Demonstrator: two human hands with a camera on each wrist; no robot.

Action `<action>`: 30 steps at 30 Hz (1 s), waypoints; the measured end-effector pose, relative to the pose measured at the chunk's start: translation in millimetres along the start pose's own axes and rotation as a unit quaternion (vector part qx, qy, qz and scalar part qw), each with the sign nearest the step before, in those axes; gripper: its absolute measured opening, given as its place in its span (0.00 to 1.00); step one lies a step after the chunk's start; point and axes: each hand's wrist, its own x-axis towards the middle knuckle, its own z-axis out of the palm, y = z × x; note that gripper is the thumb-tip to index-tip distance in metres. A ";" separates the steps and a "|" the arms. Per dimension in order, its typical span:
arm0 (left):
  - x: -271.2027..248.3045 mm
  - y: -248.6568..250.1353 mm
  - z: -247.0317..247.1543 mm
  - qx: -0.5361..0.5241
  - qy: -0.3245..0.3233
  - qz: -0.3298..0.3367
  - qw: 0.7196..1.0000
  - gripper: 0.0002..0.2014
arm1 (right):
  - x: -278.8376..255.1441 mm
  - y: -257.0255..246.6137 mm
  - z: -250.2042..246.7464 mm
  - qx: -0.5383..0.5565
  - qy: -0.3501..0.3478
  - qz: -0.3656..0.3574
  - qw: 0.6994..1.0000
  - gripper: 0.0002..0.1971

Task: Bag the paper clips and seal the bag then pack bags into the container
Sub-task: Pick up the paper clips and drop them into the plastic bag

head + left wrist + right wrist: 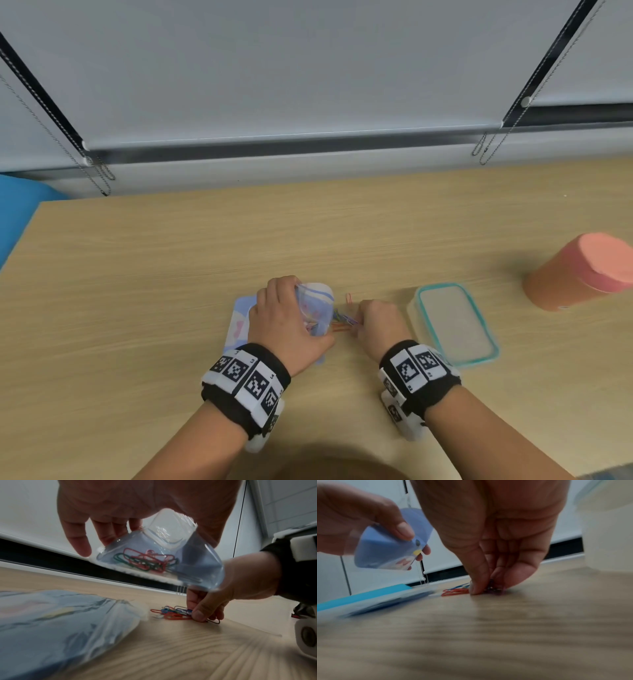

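Note:
My left hand (286, 318) holds a small clear bag (159, 561) above the table, mouth held wide, with several coloured paper clips (147, 561) inside. The same bag (388, 547) shows blue with a printed pattern in the right wrist view. A pile of loose paper clips (171, 613) lies on the wooden table just right of the bag. My right hand (376, 323) is down on that pile, thumb and fingertips (477, 588) pinching clips against the table. One red clip (349, 298) lies apart, a little farther back.
More patterned bags (239, 322) lie flat under my left hand. A clear container with a teal-rimmed lid (455, 323) sits right of my right hand. An orange-pink cylinder (582, 274) lies on its side at far right. Window blinds hang beyond the table.

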 end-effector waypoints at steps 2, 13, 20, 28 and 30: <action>0.2 1.5 -1.3 0.002 -0.005 0.006 1.000 0.40 | -2.0 3.9 -4.2 0.021 -0.015 0.017 1.000 0.06; -2.1 14.7 1.9 0.005 -0.002 0.041 0.999 0.38 | -34.2 -27.9 -83.0 0.515 0.078 -0.013 0.853 0.07; 3.1 21.9 -5.2 -0.006 0.073 0.050 0.996 0.36 | -39.9 -47.7 -68.1 0.247 0.108 -0.062 0.961 0.06; -2.5 -1.4 -10.9 0.034 0.035 0.013 0.999 0.42 | 5.9 -11.5 -45.6 0.164 0.063 -0.023 0.984 0.13; -3.9 -3.4 -11.5 0.034 0.039 0.012 0.999 0.41 | 16.0 -6.1 -23.3 0.079 0.013 -0.038 0.996 0.18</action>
